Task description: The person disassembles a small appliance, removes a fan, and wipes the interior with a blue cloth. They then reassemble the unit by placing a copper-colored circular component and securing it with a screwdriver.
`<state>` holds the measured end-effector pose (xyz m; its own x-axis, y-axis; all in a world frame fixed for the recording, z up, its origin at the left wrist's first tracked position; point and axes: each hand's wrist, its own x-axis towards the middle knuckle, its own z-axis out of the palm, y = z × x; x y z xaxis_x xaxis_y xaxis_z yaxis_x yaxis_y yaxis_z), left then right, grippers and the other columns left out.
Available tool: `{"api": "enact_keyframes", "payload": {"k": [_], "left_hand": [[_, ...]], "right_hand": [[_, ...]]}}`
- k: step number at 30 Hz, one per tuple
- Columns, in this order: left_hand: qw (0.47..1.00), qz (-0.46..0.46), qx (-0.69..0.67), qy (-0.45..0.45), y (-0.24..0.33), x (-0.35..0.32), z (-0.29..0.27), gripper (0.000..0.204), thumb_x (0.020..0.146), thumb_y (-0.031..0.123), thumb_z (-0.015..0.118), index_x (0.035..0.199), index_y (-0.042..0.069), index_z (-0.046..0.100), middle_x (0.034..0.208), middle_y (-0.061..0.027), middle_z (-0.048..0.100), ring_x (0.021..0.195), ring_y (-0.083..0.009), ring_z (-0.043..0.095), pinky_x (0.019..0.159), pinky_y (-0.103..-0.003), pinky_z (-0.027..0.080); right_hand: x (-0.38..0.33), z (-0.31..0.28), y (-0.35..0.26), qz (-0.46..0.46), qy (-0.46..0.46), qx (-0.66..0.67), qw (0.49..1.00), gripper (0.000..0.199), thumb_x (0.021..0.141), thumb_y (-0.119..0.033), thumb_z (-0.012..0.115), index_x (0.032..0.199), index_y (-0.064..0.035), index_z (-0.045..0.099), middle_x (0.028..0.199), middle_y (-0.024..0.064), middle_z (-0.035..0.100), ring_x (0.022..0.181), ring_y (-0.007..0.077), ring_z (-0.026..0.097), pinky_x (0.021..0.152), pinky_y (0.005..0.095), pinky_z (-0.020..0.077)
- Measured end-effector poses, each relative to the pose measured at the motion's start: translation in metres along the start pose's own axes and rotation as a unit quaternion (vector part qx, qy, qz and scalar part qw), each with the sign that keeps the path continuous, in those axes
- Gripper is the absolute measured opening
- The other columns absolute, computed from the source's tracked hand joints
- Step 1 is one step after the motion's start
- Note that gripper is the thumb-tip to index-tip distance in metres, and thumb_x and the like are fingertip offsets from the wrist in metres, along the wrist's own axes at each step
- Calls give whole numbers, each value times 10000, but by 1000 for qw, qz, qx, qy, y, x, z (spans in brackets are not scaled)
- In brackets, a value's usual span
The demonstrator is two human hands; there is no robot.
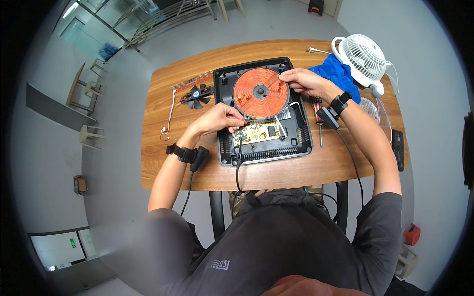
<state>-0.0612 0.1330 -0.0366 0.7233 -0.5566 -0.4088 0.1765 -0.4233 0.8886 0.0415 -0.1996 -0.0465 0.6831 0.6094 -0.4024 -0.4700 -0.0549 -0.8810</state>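
Observation:
A round copper induction coil lies in an opened black induction cooker housing. The thumb and fingers of my right hand pinch the coil's upper right rim. My left hand is closed at the coil's lower left edge, fingertips pressed together just above the circuit board; what they pinch is too small to tell. The tan board sits in the near half of the housing, partly under the coil. A white wire curves out beside the coil's right edge. A black cord runs from the board over the table's near edge.
Left of the housing lie a black cooling fan, an orange circuit strip and a white cable. A screwdriver lies right of it. Farther right are a blue cloth, a white desk fan and a black object.

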Motion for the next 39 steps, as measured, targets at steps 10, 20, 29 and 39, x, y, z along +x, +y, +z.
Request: {"api": "enact_keyframes", "payload": {"k": [10,20,29,39], "left_hand": [[999,21,36,4,-13,-5,-3,153,901,44,740,1015,-58,733,914,-95,757,831,-122,711,743,-257,585],[958,86,250,108,5,-13,5,134,833,61,766,938,-18,739,867,-123,764,815,-169,739,766,-296,575],[968,62,213,116,-2,-15,5,143,822,74,764,937,-10,747,816,-91,753,763,-125,716,734,-277,570],[963,29,229,139,-6,-20,16,137,828,110,786,916,7,770,804,-105,756,721,-162,718,696,-300,567]], "right_hand": [[6,8,1,-7,1,-29,1000,149,1027,-220,599,918,-136,657,630,-122,362,491,24,233,449,234,175],[12,7,5,-4,11,-69,998,141,1012,-225,617,964,-117,693,612,-121,365,490,33,237,457,250,172],[13,8,5,-10,-9,-54,998,157,1024,-220,610,887,-149,637,620,-129,374,470,14,233,432,226,168],[10,17,-1,-11,-25,-54,998,141,1030,-219,603,943,-126,663,634,-126,387,484,15,235,444,219,177]]}}
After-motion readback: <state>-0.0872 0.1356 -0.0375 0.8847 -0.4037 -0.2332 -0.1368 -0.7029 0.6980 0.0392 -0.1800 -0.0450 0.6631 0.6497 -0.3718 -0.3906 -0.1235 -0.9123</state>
